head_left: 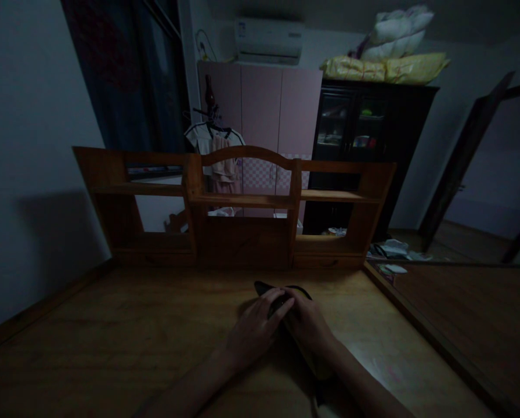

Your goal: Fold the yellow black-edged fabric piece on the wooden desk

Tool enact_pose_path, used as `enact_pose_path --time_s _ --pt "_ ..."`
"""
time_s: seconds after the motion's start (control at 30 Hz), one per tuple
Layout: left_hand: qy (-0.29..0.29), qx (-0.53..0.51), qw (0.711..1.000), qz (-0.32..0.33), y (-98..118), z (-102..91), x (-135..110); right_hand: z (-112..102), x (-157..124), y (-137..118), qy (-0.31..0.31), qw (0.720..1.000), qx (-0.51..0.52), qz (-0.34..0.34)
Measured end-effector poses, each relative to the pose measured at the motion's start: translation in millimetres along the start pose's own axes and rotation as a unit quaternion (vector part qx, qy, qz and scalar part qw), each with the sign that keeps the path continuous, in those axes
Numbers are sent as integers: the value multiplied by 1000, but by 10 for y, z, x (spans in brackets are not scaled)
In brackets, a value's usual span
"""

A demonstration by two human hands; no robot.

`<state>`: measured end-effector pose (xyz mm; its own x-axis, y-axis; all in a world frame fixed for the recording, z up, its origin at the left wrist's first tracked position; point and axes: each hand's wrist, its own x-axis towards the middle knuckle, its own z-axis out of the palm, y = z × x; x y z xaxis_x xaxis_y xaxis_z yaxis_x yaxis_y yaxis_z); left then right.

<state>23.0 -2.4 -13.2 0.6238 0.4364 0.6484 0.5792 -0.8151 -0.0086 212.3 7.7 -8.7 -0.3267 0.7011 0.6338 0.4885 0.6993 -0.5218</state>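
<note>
Nearest the camera, two bare forearms reach in over the brown wooden bench (133, 337). The left hand (253, 332) lies with its fingers stretched flat, its grip spread over a dark, flat, curved-edged thing (263, 288). The right hand (309, 325) rests on the same thing just beside it, the two hands touching. Its fingers are hidden in the gloom, so I cannot tell whether its grip is pressed together. The dark thing sits mid-bench, mostly covered by the hands. A paler yellowish part shows under the right wrist, too dim to make out.

Behind it, well apart, a low brown wooden shelf rack with an arched middle (242, 200) stands across the bench's back edge and blocks the lower room. Beyond are hanging pale clothes (214, 151), a pink wardrobe (281, 110), a black glass-fronted cabinet (373, 133) topped with yellow bundles (386, 68), and a white wall air conditioner (268, 39).
</note>
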Motion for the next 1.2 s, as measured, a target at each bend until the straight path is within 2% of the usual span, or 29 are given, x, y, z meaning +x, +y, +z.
enact_pose_path --time_s 0.3,0.43,0.53,0.8,0.93,1.03,1.2 --pt "-2 -19 1000 -2 0 20 -13 28 -38 71 3 997 -63 53" --pt "0 -20 1000 4 0 17 -20 24 -63 120 -21 988 -136 76" --pt "-8 -11 1000 15 -8 2 -22 27 -76 162 -35 984 -160 67" --pt "23 27 999 21 -40 -18 -7 80 -92 153 -19 993 -115 16" --pt "21 36 999 20 -39 -36 2 80 -75 91 -21 997 -78 10" --pt "15 40 999 28 -35 -49 7 80 -68 55 -11 998 -55 -18" --pt "29 44 998 41 -31 -32 10 89 -95 42 -12 999 -30 -35"
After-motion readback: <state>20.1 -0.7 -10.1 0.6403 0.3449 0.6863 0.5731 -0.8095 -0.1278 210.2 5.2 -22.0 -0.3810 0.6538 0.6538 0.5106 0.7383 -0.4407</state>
